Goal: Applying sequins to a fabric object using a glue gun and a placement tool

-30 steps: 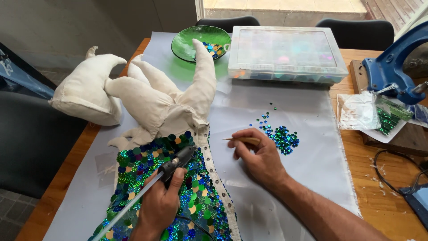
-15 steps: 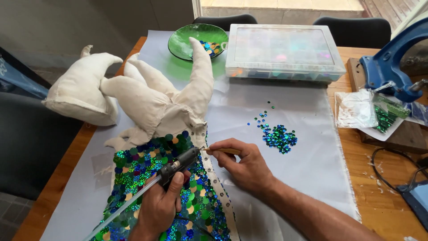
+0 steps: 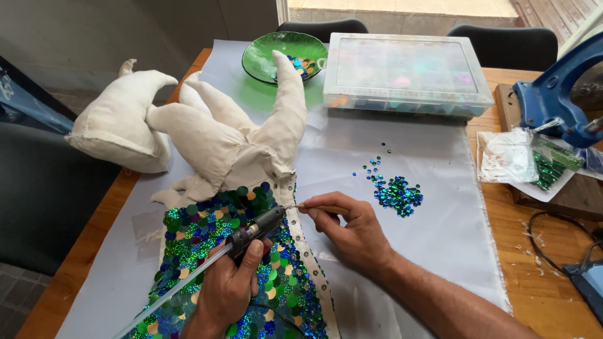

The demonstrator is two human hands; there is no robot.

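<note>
Sequins in green, blue and gold cover the fabric piece (image 3: 220,263) that lies on a grey sheet (image 3: 440,251) spread over the wooden desk (image 3: 540,295), and both hands work at its upper right edge. The left hand (image 3: 229,292) is closed around a black glue gun (image 3: 254,229), whose nozzle points at the white border strip of the sequined fabric; a clear glue stick (image 3: 169,292) juts out behind the gun, down toward the near edge of the desk. The right hand (image 3: 352,235) pinches a thin wooden stick (image 3: 320,208) between thumb and fingers, its tip just beside the gun's nozzle, at the border of the sequined fabric. Whether the tip carries a sequin is too small to tell.

Beyond the sequined fabric, and joined to it, lies a stuffed cream cloth figure (image 3: 213,135) with several padded limbs, one of them reaching up toward a green glass bowl (image 3: 273,56) that holds a few coloured sequins. To the right of the sequined fabric, on the bare sheet, sits a small heap of loose green and blue sequins (image 3: 396,194). Farther from the fabric, past that heap, stands a clear plastic compartment box (image 3: 405,75) with its lid down. Well to the right of the fabric are clear bags of sequins (image 3: 521,157) and a blue metal press (image 3: 556,94).
</note>
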